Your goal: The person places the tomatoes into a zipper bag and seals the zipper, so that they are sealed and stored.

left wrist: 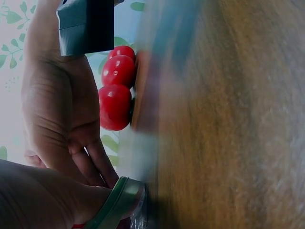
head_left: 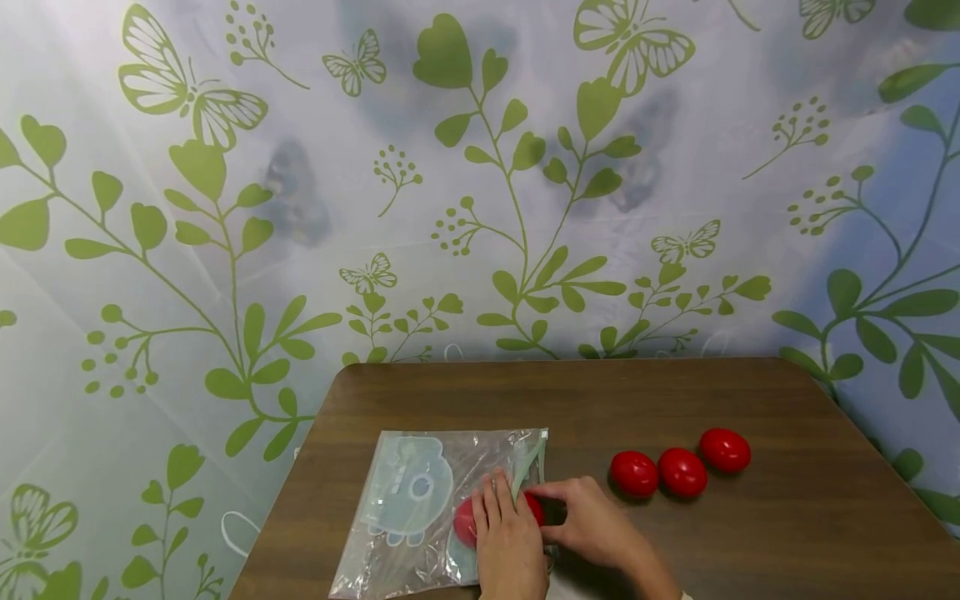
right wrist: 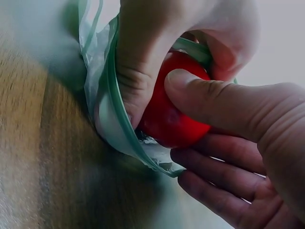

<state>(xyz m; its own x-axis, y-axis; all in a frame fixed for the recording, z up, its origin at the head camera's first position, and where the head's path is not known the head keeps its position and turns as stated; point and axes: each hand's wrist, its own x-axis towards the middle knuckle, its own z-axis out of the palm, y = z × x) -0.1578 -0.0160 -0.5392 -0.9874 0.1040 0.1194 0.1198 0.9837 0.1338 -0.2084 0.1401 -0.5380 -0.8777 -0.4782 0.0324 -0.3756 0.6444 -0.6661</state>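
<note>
A clear zip bag (head_left: 480,450) with a green zip edge and a pale blue cartoon print lies flat on the table. One glossy red egg (head_left: 463,523) shows through its plastic. My left hand (head_left: 512,546) lies across the bag near the mouth, its thumb tucked inside the green edge, holding the mouth open. At the opening, my right hand (head_left: 594,521) grips another red egg (right wrist: 171,117) between thumb and fingers. That egg sits partly within the mouth, as the right wrist view shows.
Three more red eggs, a near one (head_left: 633,474), a middle one (head_left: 682,472) and a far one (head_left: 725,450), stand in a slanting row right of the hands. The brown wooden table (head_left: 600,400) ends at a leaf-and-butterfly patterned curtain (head_left: 480,183).
</note>
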